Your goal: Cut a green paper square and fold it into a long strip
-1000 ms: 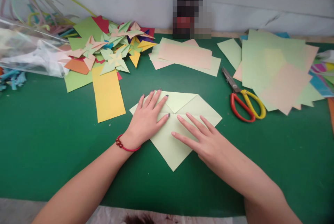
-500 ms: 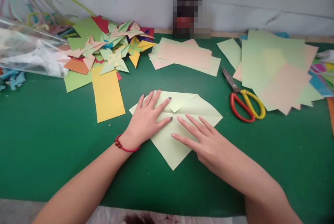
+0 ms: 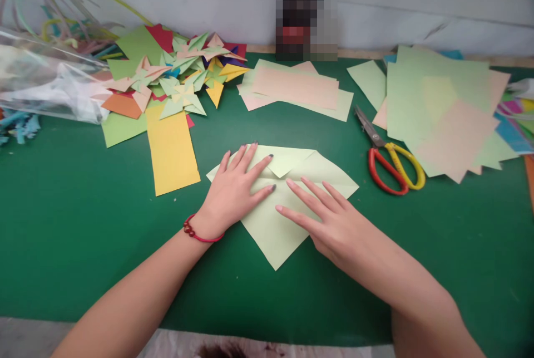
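Observation:
A pale green sheet of paper (image 3: 273, 235) lies on the green table with one corner pointing toward me. Its far corner is folded down, so a small triangular tip shows near the middle. My left hand (image 3: 233, 188) lies flat over the paper's left part, fingers spread, with a red bracelet at the wrist. Over the right part is my right hand (image 3: 329, 216), its fingers stretched out and apart; whether all its fingertips touch the paper I cannot tell. Neither hand grips anything.
Scissors (image 3: 386, 155) with red and yellow handles lie right of the paper. Paper sheets (image 3: 438, 107) are stacked behind them, more sheets (image 3: 296, 88) at the back middle. Folded paper stars (image 3: 183, 91) and a yellow strip (image 3: 173, 155) lie left, beside a clear plastic bag (image 3: 50, 79).
My right hand has shifted slightly up and to the right over the paper. My left hand stays in place. The paper's near and right corners have moved very slightly.

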`<action>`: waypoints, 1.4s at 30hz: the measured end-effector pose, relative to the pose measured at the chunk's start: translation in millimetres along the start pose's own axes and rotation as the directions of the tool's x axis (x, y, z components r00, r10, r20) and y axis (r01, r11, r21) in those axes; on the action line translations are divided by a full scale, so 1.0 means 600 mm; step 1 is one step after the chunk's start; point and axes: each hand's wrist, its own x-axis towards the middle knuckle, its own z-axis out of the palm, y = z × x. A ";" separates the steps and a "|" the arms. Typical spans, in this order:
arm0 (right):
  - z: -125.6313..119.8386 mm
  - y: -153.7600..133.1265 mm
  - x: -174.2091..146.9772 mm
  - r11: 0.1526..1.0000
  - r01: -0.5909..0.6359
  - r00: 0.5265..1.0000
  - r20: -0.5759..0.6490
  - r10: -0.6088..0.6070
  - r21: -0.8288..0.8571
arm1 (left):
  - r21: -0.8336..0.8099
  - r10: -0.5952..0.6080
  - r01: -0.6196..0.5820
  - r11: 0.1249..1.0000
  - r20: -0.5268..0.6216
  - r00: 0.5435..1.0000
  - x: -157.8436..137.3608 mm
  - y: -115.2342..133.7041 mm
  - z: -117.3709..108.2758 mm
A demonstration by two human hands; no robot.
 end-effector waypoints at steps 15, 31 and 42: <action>0.004 -0.004 0.004 1.000 0.019 1.000 -0.010 -0.019 0.024 | 0.013 -0.017 0.017 1.000 -0.003 1.000 0.001 0.001 -0.002; -0.012 0.005 0.014 0.992 0.054 0.996 -0.077 -0.046 0.110 | 0.006 0.013 -0.013 1.000 -0.010 1.000 -0.002 -0.001 0.007; -0.016 -0.001 0.014 0.933 -0.020 0.993 -0.102 0.061 0.361 | -0.008 -0.005 0.005 1.000 -0.033 0.999 -0.002 0.000 0.011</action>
